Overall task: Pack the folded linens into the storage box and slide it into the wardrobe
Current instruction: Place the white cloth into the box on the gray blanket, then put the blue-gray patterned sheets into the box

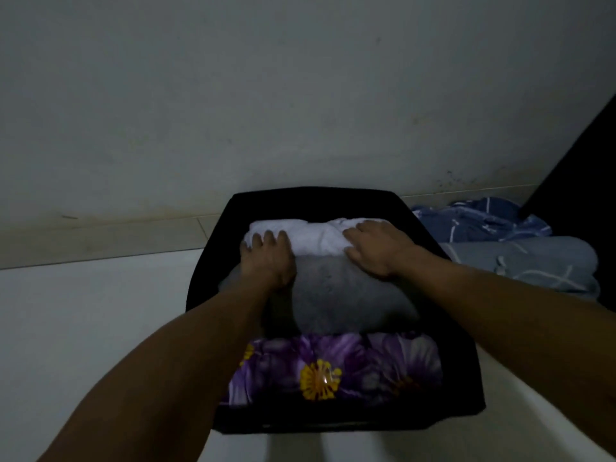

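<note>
A black storage box (466,361) sits on the pale floor in front of me. Inside it lie three folded linens in a row: a white towel (313,238) at the far end, a grey one (346,298) in the middle, and a purple flowered cloth (333,368) nearest me. My left hand (266,255) lies flat with its fingers spread on the left part of the white towel. My right hand (380,248) presses flat on the towel's right part. Neither hand curls around anything.
A pile of blue patterned bedding (506,241) lies on the floor right of the box. A dark upright surface (580,181) rises at the far right. A pale wall (266,95) stands just behind the box, with tiled floor (83,311) to the left.
</note>
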